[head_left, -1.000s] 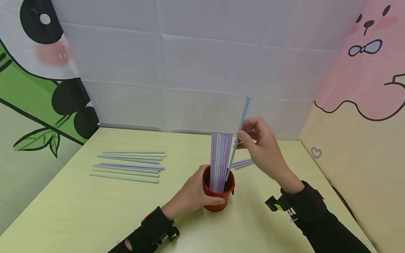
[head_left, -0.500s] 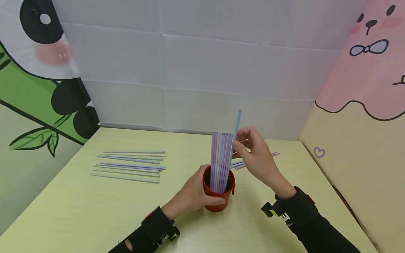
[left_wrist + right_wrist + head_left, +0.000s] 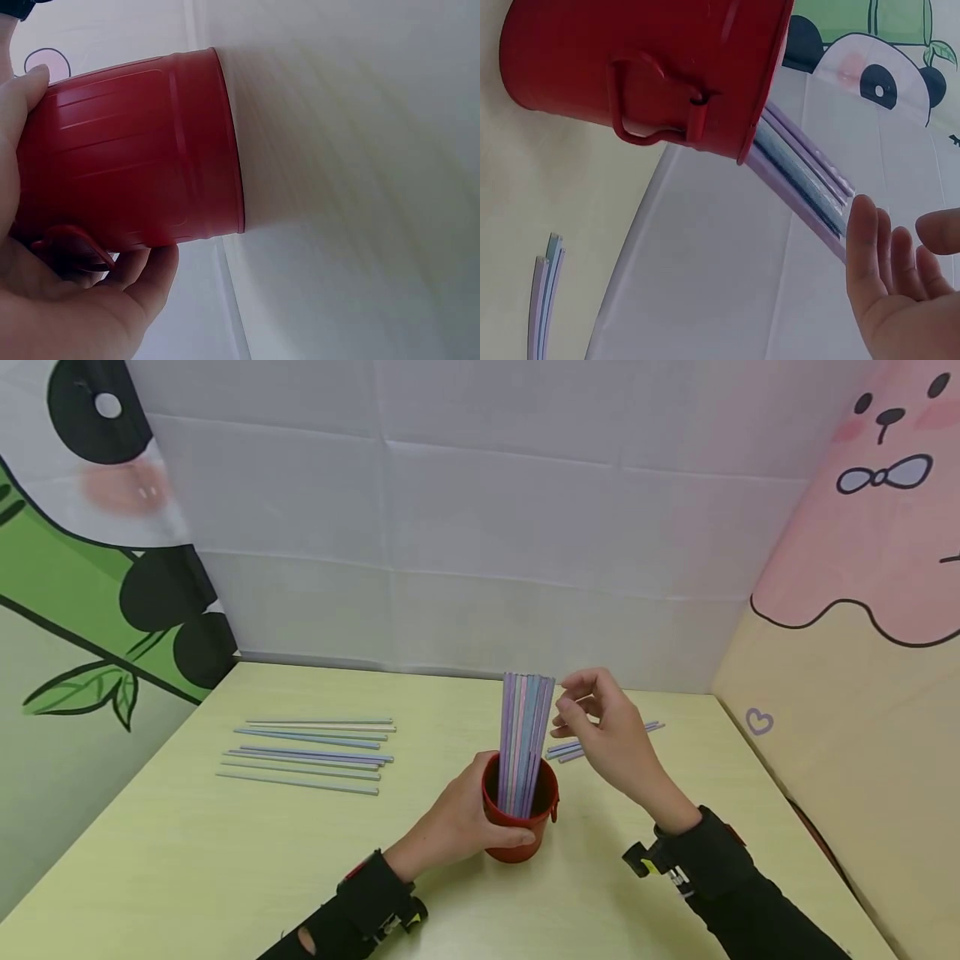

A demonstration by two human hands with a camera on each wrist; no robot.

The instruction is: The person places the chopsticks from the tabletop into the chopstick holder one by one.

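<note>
Across the back, from 11 to 1 o'clock in the head view, a creased white cloth (image 3: 487,493). Spread below through 6 o'clock, a pale yellow bench (image 3: 210,868). At 10 o'clock, a panda print (image 3: 168,589) in black, white and green; at 2 o'clock, a pink bear print (image 3: 862,547) with a bow tie.

Reaching in from 4 o'clock, the right grip (image 3: 618,735): fairly wide, fingers loosely bent, thumb apart from them, just beside the upper ends of the bundled straws. Reaching in from 7 o'clock, the left grip (image 3: 461,818): wrapped round a red bucket (image 3: 139,146), thumb across its near wall. Black wrist straps (image 3: 708,852) on both arms.

Between 5 and 6 o'clock from mid-view, standing on the bench, the bucket, with a small wire handle at its 3 o'clock.

Inside, rising well above the rim and leaning a little towards 1 o'clock, a bundle of straws (image 3: 525,727) in purple, pink and blue. Well apart, between 9 and 10 o'clock from the bucket, a row of loose straws (image 3: 322,753), lying flat. At 2 o'clock, partly hidden behind the right grip, a few more straws (image 3: 546,296). Smallest, a purple heart (image 3: 769,727) at 3 o'clock.
</note>
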